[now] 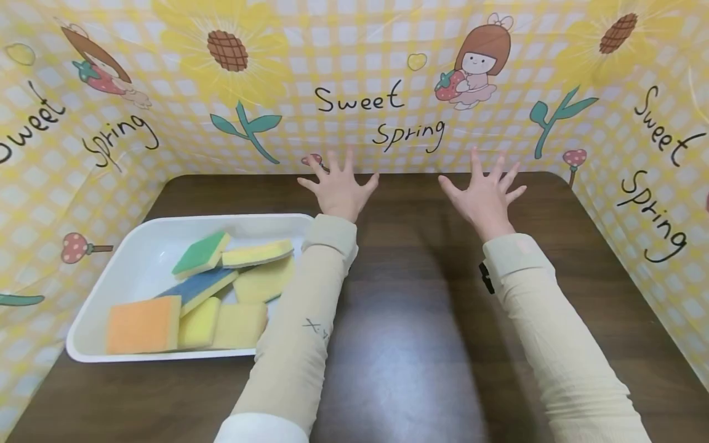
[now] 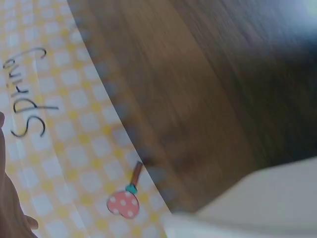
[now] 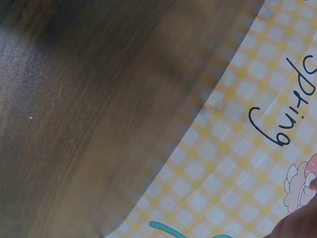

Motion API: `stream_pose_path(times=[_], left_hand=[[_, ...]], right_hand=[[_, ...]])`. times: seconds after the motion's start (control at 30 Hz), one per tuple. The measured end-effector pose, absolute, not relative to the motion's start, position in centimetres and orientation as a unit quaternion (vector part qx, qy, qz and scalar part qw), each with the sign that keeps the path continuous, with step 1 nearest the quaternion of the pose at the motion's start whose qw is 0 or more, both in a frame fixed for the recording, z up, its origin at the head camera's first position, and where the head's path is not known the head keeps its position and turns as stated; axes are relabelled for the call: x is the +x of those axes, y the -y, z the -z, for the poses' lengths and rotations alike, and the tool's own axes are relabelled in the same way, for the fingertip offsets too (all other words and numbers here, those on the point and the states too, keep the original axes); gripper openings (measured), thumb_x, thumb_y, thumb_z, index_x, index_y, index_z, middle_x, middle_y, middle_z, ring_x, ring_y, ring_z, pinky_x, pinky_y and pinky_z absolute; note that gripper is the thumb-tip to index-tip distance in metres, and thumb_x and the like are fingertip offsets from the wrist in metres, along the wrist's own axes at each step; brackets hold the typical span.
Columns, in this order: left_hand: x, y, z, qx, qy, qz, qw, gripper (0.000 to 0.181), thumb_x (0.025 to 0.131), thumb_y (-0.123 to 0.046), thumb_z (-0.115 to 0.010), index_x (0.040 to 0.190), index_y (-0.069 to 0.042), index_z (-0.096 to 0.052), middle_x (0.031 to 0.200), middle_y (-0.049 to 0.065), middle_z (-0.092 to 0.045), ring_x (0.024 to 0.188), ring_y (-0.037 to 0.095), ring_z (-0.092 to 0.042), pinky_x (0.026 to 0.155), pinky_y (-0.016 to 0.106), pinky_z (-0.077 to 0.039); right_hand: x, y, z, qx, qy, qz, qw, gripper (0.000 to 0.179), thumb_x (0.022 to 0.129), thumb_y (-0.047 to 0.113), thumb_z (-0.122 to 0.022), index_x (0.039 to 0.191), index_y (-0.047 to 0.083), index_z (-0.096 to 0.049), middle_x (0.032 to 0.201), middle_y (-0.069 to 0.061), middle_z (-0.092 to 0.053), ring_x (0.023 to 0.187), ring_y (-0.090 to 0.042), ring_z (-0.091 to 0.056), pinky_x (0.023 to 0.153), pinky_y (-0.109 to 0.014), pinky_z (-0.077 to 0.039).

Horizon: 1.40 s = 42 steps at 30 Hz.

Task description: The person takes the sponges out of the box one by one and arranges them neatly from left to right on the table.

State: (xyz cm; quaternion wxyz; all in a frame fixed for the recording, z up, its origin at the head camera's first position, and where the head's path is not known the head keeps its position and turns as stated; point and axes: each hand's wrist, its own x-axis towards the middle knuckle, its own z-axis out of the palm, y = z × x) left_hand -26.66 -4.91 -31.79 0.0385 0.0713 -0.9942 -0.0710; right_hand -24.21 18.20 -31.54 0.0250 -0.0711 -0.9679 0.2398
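Both hands are stretched forward with fingers spread, and neither holds anything. The left hand (image 1: 340,189) is over the back of the table, just beyond the right back corner of a white tray (image 1: 88,289). To its right, the right hand (image 1: 486,200) hangs near the table's back edge. Inside the tray lie several sponges: an orange one (image 1: 143,326), a green one (image 1: 200,253), a blue one (image 1: 202,289) and several yellow ones (image 1: 199,323). The left forearm hides part of the tray's right side. Only bits of the hands show at the edges of the wrist views.
The dark wooden table (image 1: 399,344) is enclosed at the back and sides by a yellow checked cloth (image 1: 343,55) with printed flowers and writing. A small black object (image 1: 487,278) shows at the right sleeve's cuff.
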Motion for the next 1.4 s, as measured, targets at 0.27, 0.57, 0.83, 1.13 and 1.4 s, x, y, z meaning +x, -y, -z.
stream_pose_path(times=[0.27,0.57,0.83,1.13,1.4], left_hand=[[-27.0,7.4,30.8,0.087,0.991,0.083,0.053,0.082,0.088,-0.074,-0.030,0.154,-0.032,-0.005,0.162,0.012,-0.010,0.146,0.047,-0.009,0.107,0.071,-0.016],[-27.2,14.7,27.1,0.147,0.982,0.099,0.062,0.084,0.090,-0.069,-0.024,0.150,-0.010,-0.025,0.150,0.024,-0.034,0.137,0.047,-0.032,0.109,0.064,-0.021],[-25.2,24.2,23.7,0.244,0.968,0.063,0.000,0.102,0.087,-0.073,0.000,0.147,0.008,-0.018,0.144,0.037,-0.033,0.132,0.052,-0.034,0.108,0.058,-0.027],[-21.0,33.9,24.7,0.266,0.960,0.081,0.036,0.102,0.087,-0.069,-0.004,0.120,0.019,-0.044,0.112,0.042,-0.050,0.100,0.053,-0.052,0.080,0.056,-0.043],[-16.6,39.8,26.5,0.234,0.969,0.001,-0.081,0.103,0.089,-0.066,0.005,0.099,0.019,-0.052,0.092,0.039,-0.055,0.080,0.048,-0.058,0.069,0.051,-0.046]], right_hand=[[-24.2,-18.6,31.6,-0.074,0.963,-0.254,0.052,0.090,0.085,0.075,-0.036,0.154,0.029,0.002,0.155,-0.022,0.027,0.138,-0.051,0.027,0.106,-0.072,0.010],[-24.2,-16.2,31.8,-0.054,0.944,-0.292,0.143,0.079,0.089,0.061,-0.046,0.147,0.009,-0.030,0.157,-0.026,-0.001,0.146,-0.043,-0.002,0.114,-0.063,-0.002],[-23.0,-12.4,33.0,-0.010,0.943,-0.309,0.121,0.074,0.089,0.058,-0.050,0.140,0.006,-0.040,0.156,-0.026,-0.009,0.146,-0.043,-0.002,0.116,-0.060,-0.001],[-20.3,-7.9,34.5,0.027,0.927,-0.368,0.061,0.067,0.090,0.056,-0.050,0.136,0.006,-0.046,0.156,-0.025,-0.011,0.147,-0.042,-0.002,0.117,-0.056,-0.005],[-18.4,-4.9,35.6,0.009,0.901,-0.433,0.001,0.065,0.092,0.053,-0.050,0.135,0.005,-0.046,0.154,-0.024,-0.019,0.146,-0.040,-0.006,0.116,-0.057,0.001]])
